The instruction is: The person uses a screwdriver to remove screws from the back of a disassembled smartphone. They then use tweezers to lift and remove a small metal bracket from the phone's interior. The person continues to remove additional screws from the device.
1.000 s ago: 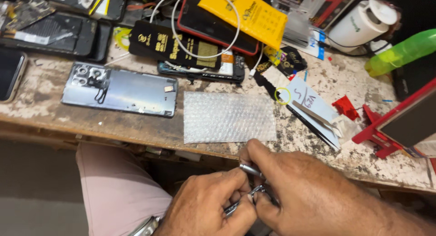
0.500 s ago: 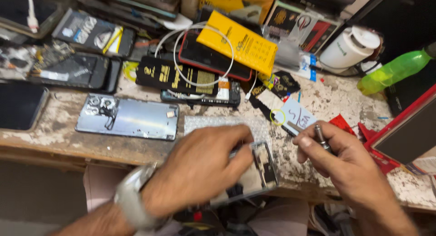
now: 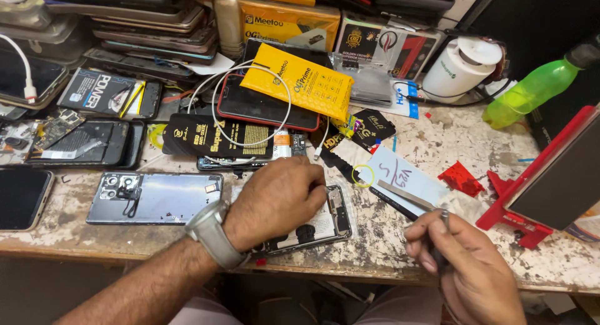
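Observation:
My left hand (image 3: 275,200), with a grey watch on the wrist, lies palm down on an opened phone (image 3: 334,215) with its inner parts showing, and presses it onto the worn worktable (image 3: 387,250). To the right of it, my right hand (image 3: 465,259) is closed around thin metal tweezers (image 3: 409,195) whose tips point up and left, above the table's front edge. A silver phone back cover (image 3: 156,197) with a camera cut-out lies left of my left hand.
Phones, phone parts, a white cable (image 3: 250,106), a yellow packet (image 3: 300,81) and black packets crowd the back of the table. A dark phone (image 3: 22,197) lies at far left. A red stand (image 3: 550,181), a green bottle (image 3: 531,90) and a white container (image 3: 459,65) are at right.
My hands came up from below the table edge. The left hand brought the opened phone onto the table where the bubble wrap lay; the right hand moved off to the right with the tweezers.

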